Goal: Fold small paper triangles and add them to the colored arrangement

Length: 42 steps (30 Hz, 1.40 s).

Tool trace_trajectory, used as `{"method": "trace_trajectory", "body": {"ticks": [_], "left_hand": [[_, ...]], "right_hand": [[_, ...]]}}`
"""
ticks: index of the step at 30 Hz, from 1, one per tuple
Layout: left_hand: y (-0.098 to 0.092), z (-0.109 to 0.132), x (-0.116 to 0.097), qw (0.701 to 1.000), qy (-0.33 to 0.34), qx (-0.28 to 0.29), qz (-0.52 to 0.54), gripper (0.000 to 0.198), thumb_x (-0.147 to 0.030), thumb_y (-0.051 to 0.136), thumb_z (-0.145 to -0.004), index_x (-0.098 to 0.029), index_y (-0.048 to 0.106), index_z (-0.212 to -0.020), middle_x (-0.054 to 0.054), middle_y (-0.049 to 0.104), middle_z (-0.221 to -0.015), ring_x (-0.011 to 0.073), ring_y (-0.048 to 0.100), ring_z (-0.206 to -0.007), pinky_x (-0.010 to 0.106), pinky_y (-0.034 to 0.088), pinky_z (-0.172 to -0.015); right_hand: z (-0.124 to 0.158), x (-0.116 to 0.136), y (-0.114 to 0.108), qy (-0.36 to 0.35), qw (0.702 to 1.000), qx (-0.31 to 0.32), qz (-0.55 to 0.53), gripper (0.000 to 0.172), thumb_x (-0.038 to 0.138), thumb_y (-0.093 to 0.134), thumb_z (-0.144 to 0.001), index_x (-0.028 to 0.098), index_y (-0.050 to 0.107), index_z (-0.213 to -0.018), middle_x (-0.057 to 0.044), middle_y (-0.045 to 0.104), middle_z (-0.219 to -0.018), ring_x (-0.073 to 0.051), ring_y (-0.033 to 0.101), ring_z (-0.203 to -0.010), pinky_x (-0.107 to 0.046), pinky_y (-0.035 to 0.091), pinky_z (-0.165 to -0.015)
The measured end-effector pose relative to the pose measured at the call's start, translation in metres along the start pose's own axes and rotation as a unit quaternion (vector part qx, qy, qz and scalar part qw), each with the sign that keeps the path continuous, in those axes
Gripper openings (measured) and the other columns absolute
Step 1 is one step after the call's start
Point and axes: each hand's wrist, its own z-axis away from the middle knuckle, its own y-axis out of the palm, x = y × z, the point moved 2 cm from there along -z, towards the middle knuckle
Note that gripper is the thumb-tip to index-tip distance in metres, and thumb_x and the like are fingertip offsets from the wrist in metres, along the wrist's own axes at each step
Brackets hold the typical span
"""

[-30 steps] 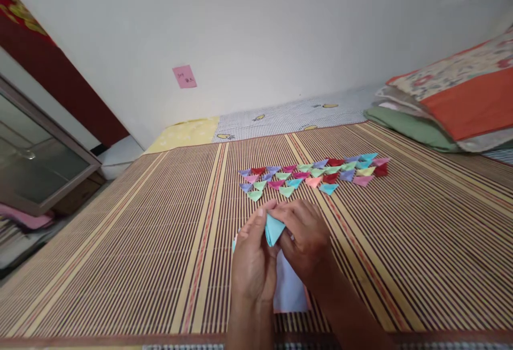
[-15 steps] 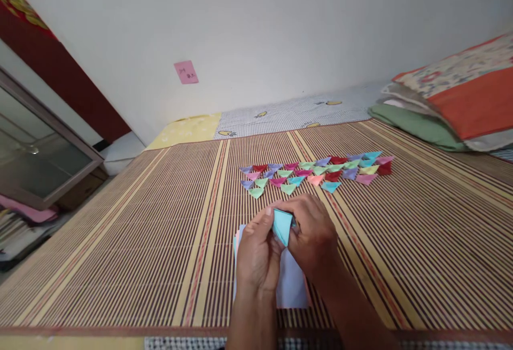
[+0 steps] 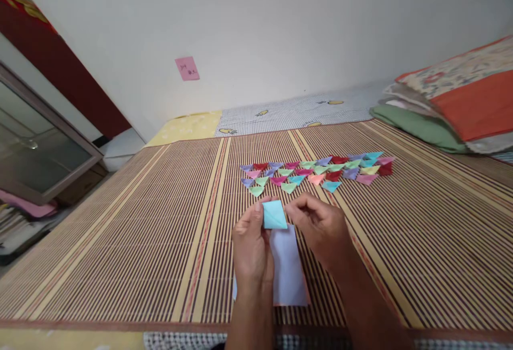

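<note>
My left hand [image 3: 252,243] pinches a small folded light-blue paper [image 3: 274,215] at its left side, thumb in front. The piece faces me as a near-square with a slanting crease. Just off its right edge is my right hand [image 3: 320,227], fingers curled and fingertips together, with nothing visible in them. Below the hands lies a stack of paper sheets [image 3: 289,275], a pale lavender one on top; my left hand and forearm cover part of it. Beyond the hands, several small folded paper triangles [image 3: 288,188] in many colours lie in rows.
A striped bamboo mat [image 3: 160,243] spreads under everything. Folded bedding and an orange floral pillow [image 3: 473,99] are piled at the back right. A pink note [image 3: 187,68] sticks to the white wall [image 3: 280,29]. At the left stands a glass-fronted cabinet [image 3: 36,141].
The light-blue paper has turned from a narrow pointed shape to a flatter square and shifted slightly left. My right hand has moved off it to the right.
</note>
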Motion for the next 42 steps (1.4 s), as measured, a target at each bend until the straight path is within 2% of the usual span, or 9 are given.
{"method": "trace_trajectory", "body": {"ticks": [5, 13, 17, 23, 26, 29, 31, 35, 42], "left_hand": [[0.0, 0.0, 0.003, 1.0, -0.008, -0.011, 0.012, 0.032, -0.038, 0.087, -0.069, -0.013, 0.079, -0.086, 0.01, 0.079, -0.084, 0.0213, 0.075, -0.076, 0.033, 0.059, -0.075], [0.004, 0.003, 0.001, 1.0, -0.02, 0.014, -0.011, 0.032, -0.036, 0.089, -0.065, -0.013, 0.079, -0.086, 0.01, 0.079, -0.081, 0.0209, 0.074, -0.075, 0.033, 0.059, -0.075], [0.005, 0.005, 0.001, 0.999, -0.018, 0.007, -0.025, 0.03, -0.03, 0.09, -0.063, -0.013, 0.079, -0.085, 0.007, 0.078, -0.077, 0.0196, 0.073, -0.071, 0.031, 0.058, -0.071], [0.002, 0.006, 0.004, 0.995, -0.001, 0.019, -0.095, 0.023, -0.033, 0.081, -0.076, -0.015, 0.08, -0.09, 0.005, 0.077, -0.077, 0.017, 0.069, -0.068, 0.028, 0.055, -0.066], [0.0, 0.008, 0.003, 0.986, 0.042, 0.018, -0.162, 0.02, -0.033, 0.077, -0.082, -0.016, 0.08, -0.092, 0.004, 0.076, -0.079, 0.0158, 0.067, -0.071, 0.027, 0.053, -0.069], [0.0, 0.01, 0.001, 0.973, 0.075, 0.024, -0.216, 0.018, -0.033, 0.074, -0.085, -0.017, 0.08, -0.09, 0.003, 0.075, -0.078, 0.0151, 0.066, -0.074, 0.027, 0.052, -0.072], [0.001, 0.009, 0.001, 0.974, 0.079, 0.016, -0.214, 0.016, -0.032, 0.077, -0.082, -0.017, 0.078, -0.088, 0.002, 0.073, -0.077, 0.014, 0.065, -0.072, 0.025, 0.051, -0.071], [0.001, 0.008, 0.0, 0.986, 0.095, -0.023, -0.138, 0.019, -0.028, 0.086, -0.072, -0.017, 0.071, -0.078, -0.001, 0.069, -0.072, 0.0109, 0.063, -0.067, 0.021, 0.05, -0.065], [0.0, 0.009, -0.003, 0.982, 0.109, -0.004, -0.153, 0.019, -0.028, 0.085, -0.074, -0.017, 0.07, -0.073, -0.003, 0.063, -0.066, 0.0094, 0.058, -0.064, 0.019, 0.048, -0.063]], "right_hand": [[0.0, 0.0, 0.008, -0.039, 0.999, 0.008, 0.021, 0.018, 0.025, 0.067, -0.088, 0.02, 0.061, -0.072, 0.002, 0.054, -0.077, -0.013, 0.048, -0.066, -0.028, 0.038, -0.062], [0.002, -0.011, 0.011, 0.058, 0.998, -0.013, -0.028, 0.02, 0.032, 0.066, -0.087, 0.02, 0.058, -0.073, 0.003, 0.052, -0.065, -0.013, 0.047, -0.058, -0.027, 0.036, -0.054], [0.003, -0.01, 0.011, 0.07, 0.997, -0.018, -0.039, 0.021, 0.036, 0.066, -0.088, 0.02, 0.059, -0.075, 0.004, 0.051, -0.063, -0.013, 0.045, -0.056, -0.027, 0.035, -0.052], [0.003, -0.007, 0.009, 0.04, 0.998, -0.05, -0.027, 0.017, 0.036, 0.067, -0.089, 0.021, 0.063, -0.082, 0.001, 0.059, -0.074, -0.015, 0.054, -0.065, -0.029, 0.045, -0.06], [0.002, -0.007, 0.01, 0.038, 0.996, -0.07, -0.031, 0.016, 0.035, 0.067, -0.089, 0.021, 0.062, -0.084, 0.0, 0.062, -0.079, -0.017, 0.058, -0.069, -0.03, 0.048, -0.064], [0.003, -0.004, 0.009, 0.042, 0.994, -0.088, -0.045, 0.015, 0.033, 0.068, -0.088, 0.022, 0.066, -0.098, -0.002, 0.065, -0.086, -0.018, 0.062, -0.077, -0.032, 0.051, -0.07], [0.003, -0.001, 0.008, 0.033, 0.995, -0.077, -0.047, 0.015, 0.031, 0.067, -0.089, 0.022, 0.068, -0.102, -0.001, 0.066, -0.086, -0.018, 0.062, -0.077, -0.032, 0.051, -0.071], [0.004, 0.003, 0.005, 0.007, 0.997, -0.057, -0.049, 0.009, 0.029, 0.064, -0.092, 0.022, 0.068, -0.094, 0.0, 0.067, -0.082, -0.017, 0.062, -0.073, -0.03, 0.05, -0.066], [0.004, 0.011, -0.001, -0.066, 0.998, -0.011, -0.009, 0.011, 0.024, 0.058, -0.098, 0.023, 0.069, -0.099, -0.003, 0.067, -0.092, -0.018, 0.065, -0.083, -0.032, 0.05, -0.072]]}}
